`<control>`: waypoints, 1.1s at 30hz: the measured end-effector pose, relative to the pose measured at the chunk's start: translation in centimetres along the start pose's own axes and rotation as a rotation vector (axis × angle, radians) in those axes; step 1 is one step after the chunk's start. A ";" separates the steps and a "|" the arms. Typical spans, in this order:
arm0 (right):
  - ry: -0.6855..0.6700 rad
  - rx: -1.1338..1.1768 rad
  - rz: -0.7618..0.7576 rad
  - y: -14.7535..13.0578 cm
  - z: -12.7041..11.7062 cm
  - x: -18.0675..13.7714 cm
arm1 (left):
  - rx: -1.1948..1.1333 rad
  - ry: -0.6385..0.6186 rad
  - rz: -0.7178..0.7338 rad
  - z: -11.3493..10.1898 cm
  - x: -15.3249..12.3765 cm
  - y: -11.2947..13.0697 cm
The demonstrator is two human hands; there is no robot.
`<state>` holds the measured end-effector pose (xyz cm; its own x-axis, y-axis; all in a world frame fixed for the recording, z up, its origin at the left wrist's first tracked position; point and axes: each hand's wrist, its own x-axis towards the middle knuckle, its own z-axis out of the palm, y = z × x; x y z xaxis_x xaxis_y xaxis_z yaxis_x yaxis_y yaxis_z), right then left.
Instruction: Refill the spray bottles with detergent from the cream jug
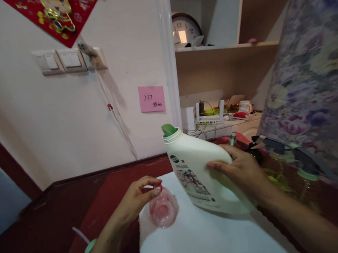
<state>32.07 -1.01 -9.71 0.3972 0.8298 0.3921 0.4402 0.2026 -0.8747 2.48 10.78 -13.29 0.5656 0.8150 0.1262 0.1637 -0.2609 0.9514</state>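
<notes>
My right hand [242,171] grips the side of a white detergent bottle [197,160], which is tilted to the left with its base on a white cloth [208,239]. The bottle's green spout [168,129] is uncovered and points up and left. My left hand [137,199] pinches the rim of a clear pink cap [164,209], which is tipped on the cloth just below and left of the bottle.
The cloth lies on a dark red table [66,212] against a white wall with switches [67,61] and a pink note [151,98]. Spray bottles [303,176] stand at right. A person in a floral garment [315,74] stands close at the right. Shelves hold a clock [184,30].
</notes>
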 end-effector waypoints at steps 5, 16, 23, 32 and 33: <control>0.088 0.129 -0.005 2.6 3.1 -0.5 | 0.069 -0.010 -0.004 -0.2 -0.2 0.4; 0.211 0.242 0.022 8.2 6.9 -0.1 | 0.183 -0.013 0.012 -0.3 -0.4 0.4; 0.141 0.194 -0.081 8.4 6.6 -1.0 | 0.245 -0.022 0.012 -0.6 -0.4 0.5; 0.288 -0.010 -0.388 5.2 3.7 -3.9 | 0.386 0.007 0.030 -0.5 -0.6 1.2; 0.249 -0.023 -0.430 4.5 3.7 -4.7 | 0.401 0.009 0.035 -0.5 -0.6 1.3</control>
<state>29.22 -2.03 -16.54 0.3548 0.5236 0.7746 0.6227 0.4856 -0.6135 1.90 10.24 -12.01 0.5699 0.8058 0.1610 0.4478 -0.4689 0.7613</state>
